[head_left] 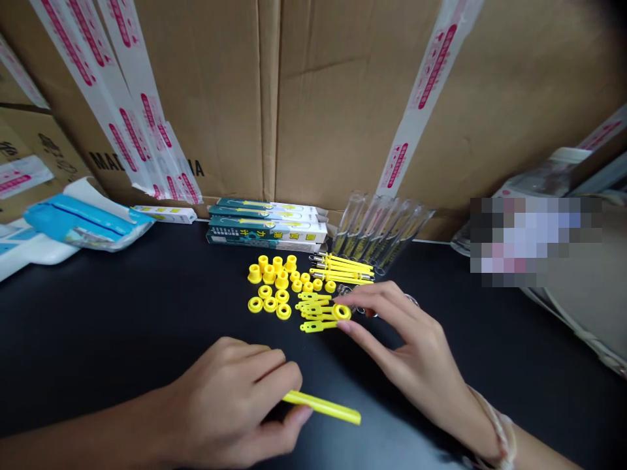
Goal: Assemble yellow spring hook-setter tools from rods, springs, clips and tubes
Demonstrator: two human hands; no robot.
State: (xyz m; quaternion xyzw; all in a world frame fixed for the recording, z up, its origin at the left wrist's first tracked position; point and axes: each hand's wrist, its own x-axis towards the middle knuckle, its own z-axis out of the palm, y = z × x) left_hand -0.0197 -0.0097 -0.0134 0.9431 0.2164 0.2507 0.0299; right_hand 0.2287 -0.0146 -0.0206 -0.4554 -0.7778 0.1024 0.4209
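My left hand is closed round a thin yellow plastic strip, whose free end points right over the black tabletop. Between the thumb and index finger of my right hand is a yellow plastic ring. Flat yellow tabs with holes lie just left of and under that ring. Several loose yellow rings and flanged yellow bushings sit farther left, with small yellow caps beside them. Behind lie yellow rods with metal springs. Some metal rings are partly hidden by my right hand.
Several clear plastic tubes lean against a cardboard box at the back. Small printed boxes are stacked beside them. A blue packet lies at the left; a clear bottle stands at the right.
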